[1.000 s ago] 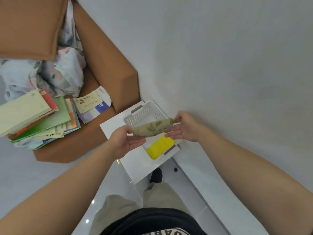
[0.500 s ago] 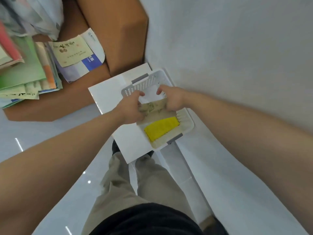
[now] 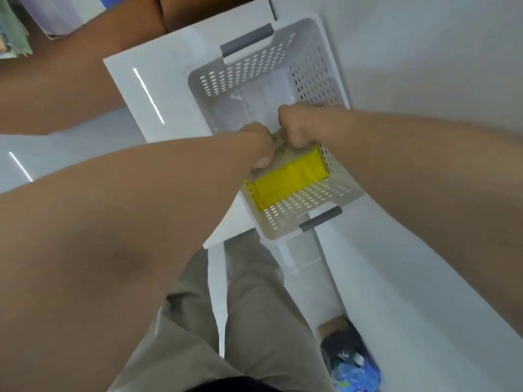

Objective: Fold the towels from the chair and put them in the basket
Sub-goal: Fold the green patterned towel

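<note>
The beige folded towel (image 3: 286,153) is held inside the white perforated basket (image 3: 334,66), low down, and is pressed against the yellow towel (image 3: 288,179) that already lies at the near end. It is gripped from both sides. The left hand (image 3: 260,145) is curled round its left end, with a thumb tip seen at the yellow towel's edge. The right hand (image 3: 297,125) is clenched on its right end, knuckles up. Most of the beige cloth is hidden under the two hands, so its exact lie cannot be told.

A second ago the same towel was held in the air above the basket, stretched between the two hands. Half a second ago it was being brought down past the rim, with the hands nearer the middle of the basket. Now it is carried deeper and closer to the yellow towel, and the far half of the basket floor is left bare.

The basket is set on a white counter (image 3: 169,80), with one grey handle (image 3: 246,42) at the far end. Less of the brown chair (image 3: 70,80) is seen than before, and only a corner of the towel stack (image 3: 14,38) is left in view.
</note>
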The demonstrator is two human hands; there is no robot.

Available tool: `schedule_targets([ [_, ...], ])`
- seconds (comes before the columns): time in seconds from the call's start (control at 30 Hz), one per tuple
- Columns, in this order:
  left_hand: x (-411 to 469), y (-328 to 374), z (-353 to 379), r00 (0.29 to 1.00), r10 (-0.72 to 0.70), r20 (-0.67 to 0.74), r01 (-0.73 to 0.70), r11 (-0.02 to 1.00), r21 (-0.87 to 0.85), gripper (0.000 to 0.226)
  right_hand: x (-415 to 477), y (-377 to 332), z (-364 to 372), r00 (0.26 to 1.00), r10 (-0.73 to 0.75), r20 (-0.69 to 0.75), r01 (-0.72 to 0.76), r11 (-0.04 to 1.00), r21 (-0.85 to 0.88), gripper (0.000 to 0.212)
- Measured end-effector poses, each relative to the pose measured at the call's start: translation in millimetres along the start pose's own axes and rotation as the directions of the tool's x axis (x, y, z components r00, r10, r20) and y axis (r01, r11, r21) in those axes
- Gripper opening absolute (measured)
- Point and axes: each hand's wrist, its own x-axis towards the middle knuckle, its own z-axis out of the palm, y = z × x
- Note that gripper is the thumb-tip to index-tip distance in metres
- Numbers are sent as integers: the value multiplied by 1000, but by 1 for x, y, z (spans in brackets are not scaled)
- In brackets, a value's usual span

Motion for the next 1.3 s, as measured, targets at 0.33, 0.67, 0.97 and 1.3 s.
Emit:
schedule_targets([
  [0.33, 33, -1, 22, 973, -167, -158, 99, 925, -368, 49, 20, 6, 32, 990, 31, -136, -15, 993, 115, 43],
  [0.67, 17, 4, 22, 932, -53, -359, 161, 947, 279, 34, -6, -5, 50, 883, -77, -462, 7, 989, -151, 26],
  [0.97, 16, 5, 40, 973, 51, -224, 22, 950, 313, 51, -8, 1, 79, 933, 69, -353, -16, 989, 150, 56],
  [1.3, -77, 23, 6, 981, 171, -95, -96, 845, 527, 55, -54, -4, 65, 950, 160, -267, -1, 860, 510, 40],
])
